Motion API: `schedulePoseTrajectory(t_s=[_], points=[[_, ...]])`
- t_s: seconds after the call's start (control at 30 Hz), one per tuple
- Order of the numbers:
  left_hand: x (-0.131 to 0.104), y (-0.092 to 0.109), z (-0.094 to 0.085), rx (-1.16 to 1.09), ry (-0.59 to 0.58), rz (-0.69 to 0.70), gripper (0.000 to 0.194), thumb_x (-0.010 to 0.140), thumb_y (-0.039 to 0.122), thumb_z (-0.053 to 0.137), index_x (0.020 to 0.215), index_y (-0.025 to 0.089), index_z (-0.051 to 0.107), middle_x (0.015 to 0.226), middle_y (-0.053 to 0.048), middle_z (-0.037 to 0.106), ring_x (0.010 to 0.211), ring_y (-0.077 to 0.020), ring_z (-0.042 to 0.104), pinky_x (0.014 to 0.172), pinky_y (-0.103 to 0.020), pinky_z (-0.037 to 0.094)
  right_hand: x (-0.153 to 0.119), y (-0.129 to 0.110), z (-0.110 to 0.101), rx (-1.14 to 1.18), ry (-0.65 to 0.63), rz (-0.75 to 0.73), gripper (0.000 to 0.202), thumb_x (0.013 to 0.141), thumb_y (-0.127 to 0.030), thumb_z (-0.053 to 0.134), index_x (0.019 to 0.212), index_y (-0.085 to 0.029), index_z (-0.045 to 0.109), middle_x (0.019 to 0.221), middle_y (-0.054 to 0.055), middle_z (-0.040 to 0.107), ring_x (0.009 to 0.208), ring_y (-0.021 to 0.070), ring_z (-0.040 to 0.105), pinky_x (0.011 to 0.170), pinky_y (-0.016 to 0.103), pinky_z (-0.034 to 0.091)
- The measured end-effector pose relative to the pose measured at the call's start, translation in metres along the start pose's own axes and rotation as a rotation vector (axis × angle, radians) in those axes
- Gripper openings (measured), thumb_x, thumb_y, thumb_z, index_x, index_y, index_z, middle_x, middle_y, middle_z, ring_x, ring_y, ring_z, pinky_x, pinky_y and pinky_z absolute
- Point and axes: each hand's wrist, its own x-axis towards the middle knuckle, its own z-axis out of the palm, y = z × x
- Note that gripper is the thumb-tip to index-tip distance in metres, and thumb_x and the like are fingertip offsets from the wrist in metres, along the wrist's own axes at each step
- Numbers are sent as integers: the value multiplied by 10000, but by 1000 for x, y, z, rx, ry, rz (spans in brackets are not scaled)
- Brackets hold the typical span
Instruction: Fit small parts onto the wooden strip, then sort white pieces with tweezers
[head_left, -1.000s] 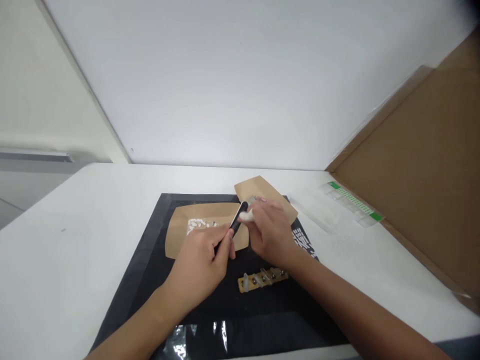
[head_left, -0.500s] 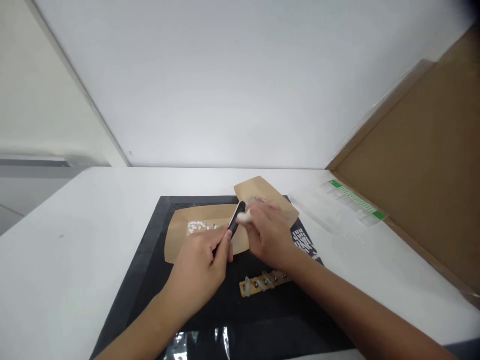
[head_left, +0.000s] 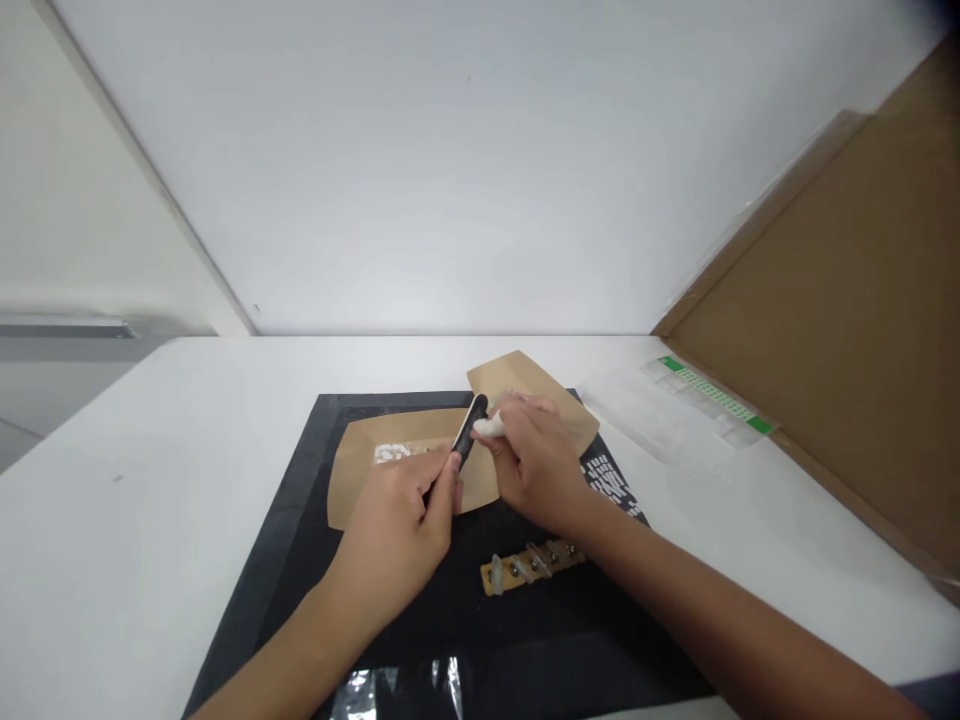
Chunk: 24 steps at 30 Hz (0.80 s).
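My left hand (head_left: 412, 500) is closed around the lower end of a nail file (head_left: 471, 428), a slim black strip with a pale edge that points up and away. My right hand (head_left: 536, 465) is closed in a pinch on a long, whitish false nail (head_left: 489, 427), which lies against or very near the file's right side. Below the hands, a narrow wooden nail stand (head_left: 517, 572) with round studs carries several translucent false nails; the right forearm hides its far end. Behind the left hand, a brown paper sheet (head_left: 349, 480) bears small white pieces.
A black mat (head_left: 555, 640) lies under the work on a white table (head_left: 150, 520). Another brown sheet (head_left: 510, 372) sits at the back. Rows of white bits (head_left: 611, 480) are on the mat's right. A clear plastic case (head_left: 712, 395) with a green strip lies near the cardboard (head_left: 847, 330).
Both hands stay nearly in place. The right hand and the white false nail, smeared by motion before, now show more sharply beside the file. The view has shifted slightly.
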Motion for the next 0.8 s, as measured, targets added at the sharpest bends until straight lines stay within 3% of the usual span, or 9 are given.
schedulePoseTrajectory(t_s=[0.1, 0.2, 0.33, 0.47, 0.57, 0.7, 0.8], points=[[1, -1, 0, 8, -5, -1, 415, 1053, 299, 420, 659, 196, 494, 578, 39, 521, 535, -114, 488, 562, -271, 320, 0, -1, 1, 14, -47, -69, 266, 993, -159, 515, 779, -243, 381, 708, -2, 579, 620, 170, 482, 709, 357, 353], [0, -1, 0, 10, -7, -10, 407, 1057, 303, 415, 673, 196, 496, 587, 42, 524, 543, -111, 496, 570, -270, 328, 0, -2, 1, -29, 16, -1, 242, 998, -155, 516, 800, -240, 406, 732, 11, 604, 645, 178, 507, 723, 364, 351], [-1, 0, 0, 10, 0, 0, 412, 1055, 307, 417, 664, 195, 476, 588, 40, 518, 540, -112, 488, 565, -272, 322, 0, -4, -1, 17, -65, -84, 255, 972, -123, 499, 774, -242, 391, 701, -1, 585, 600, 168, 478, 694, 354, 345], [-1, 1, -1, -10, -9, 8, 411, 1063, 309, 401, 673, 198, 469, 600, 36, 528, 547, -116, 497, 576, -274, 334, 2, -3, -4, -38, 1, 20, 243, 994, -148, 529, 795, -237, 422, 738, 9, 627, 654, 177, 537, 732, 361, 357], [-1, 3, -1, 1, -24, 12, 415, 1065, 309, 388, 671, 201, 458, 605, 30, 539, 544, -121, 498, 575, -279, 335, 3, -2, -6, 15, -47, -5, 234, 1001, -157, 529, 806, -238, 428, 734, 4, 626, 657, 178, 545, 730, 356, 367], [-2, 3, 0, -5, -2, 15, 389, 1068, 302, 388, 702, 202, 471, 632, 31, 550, 568, -120, 520, 594, -279, 349, 4, 0, -6, -2, 8, 40, 232, 1012, -182, 532, 813, -241, 428, 746, 7, 629, 673, 184, 560, 742, 366, 375], [-2, 2, 0, 11, -11, 24, 395, 1069, 300, 384, 695, 202, 465, 627, 29, 546, 556, -118, 505, 587, -284, 339, 4, 0, -5, 24, -51, -9, 260, 1013, -169, 509, 787, -243, 405, 709, -5, 599, 641, 178, 534, 735, 366, 372]])
